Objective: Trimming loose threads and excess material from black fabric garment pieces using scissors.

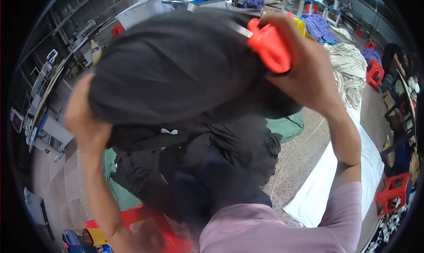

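A black garment [176,72] is stretched up in front of me between both hands, blurred by motion. On its left edge my left hand [90,116] is closed, the fingers mostly hidden behind the cloth. At the garment's upper right, my right hand [307,69] is closed round red-handled scissors [270,47], their metal blade lying against the cloth. Whether that hand also grips the cloth, I cannot tell. Below hangs a heap of black garments [247,142], spread about my legs over green cloth [289,126] on the floor.
Under me is a red stool [165,231]. White sheeting [309,191] lies on the floor at right, with a cream fabric pile [346,63] beyond it. More red stools [393,193] stand at far right. Work tables with machines [48,85] line the left side.
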`<state>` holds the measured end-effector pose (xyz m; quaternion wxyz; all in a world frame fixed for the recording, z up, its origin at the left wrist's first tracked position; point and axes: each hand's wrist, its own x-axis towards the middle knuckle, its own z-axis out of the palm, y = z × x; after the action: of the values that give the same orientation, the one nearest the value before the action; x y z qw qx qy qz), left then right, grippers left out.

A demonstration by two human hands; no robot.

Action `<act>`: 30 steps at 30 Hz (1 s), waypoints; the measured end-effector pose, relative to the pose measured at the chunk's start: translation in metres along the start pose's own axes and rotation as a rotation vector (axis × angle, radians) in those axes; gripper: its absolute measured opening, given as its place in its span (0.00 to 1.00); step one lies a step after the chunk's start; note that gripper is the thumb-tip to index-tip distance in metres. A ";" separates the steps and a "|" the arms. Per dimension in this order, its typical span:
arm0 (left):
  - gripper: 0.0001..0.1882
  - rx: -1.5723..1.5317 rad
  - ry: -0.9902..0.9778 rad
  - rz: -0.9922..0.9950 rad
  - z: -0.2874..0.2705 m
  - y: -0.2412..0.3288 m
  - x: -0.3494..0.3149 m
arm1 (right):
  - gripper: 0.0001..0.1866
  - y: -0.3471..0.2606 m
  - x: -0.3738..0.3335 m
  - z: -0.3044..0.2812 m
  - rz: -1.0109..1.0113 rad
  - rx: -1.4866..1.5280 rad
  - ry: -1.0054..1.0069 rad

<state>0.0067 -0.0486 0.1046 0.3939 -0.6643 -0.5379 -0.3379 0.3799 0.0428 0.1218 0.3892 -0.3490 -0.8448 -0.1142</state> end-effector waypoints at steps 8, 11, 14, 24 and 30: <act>0.40 -0.362 -0.350 -0.633 -0.201 0.055 -0.015 | 0.54 0.001 -0.010 -0.051 0.002 0.692 -0.410; 0.39 -0.224 -1.141 -0.606 -0.170 0.061 -0.032 | 0.38 -0.014 -0.032 0.015 -0.087 0.720 -0.614; 0.44 -0.354 -1.105 -0.769 -0.055 0.053 -0.165 | 0.42 0.003 -0.102 0.085 0.276 0.391 -0.661; 0.13 -0.315 -0.270 -0.733 -0.032 0.188 -0.280 | 0.48 -0.017 -0.260 0.131 0.618 0.315 -0.492; 0.09 -0.502 -0.182 -0.608 0.004 0.212 -0.270 | 0.46 -0.027 -0.251 0.175 0.465 0.388 -0.478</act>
<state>0.1627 -0.1896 -0.1664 0.0524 -0.5777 -0.6434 -0.4995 0.3749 -0.0213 -0.1786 0.2555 -0.4679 -0.8160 0.2234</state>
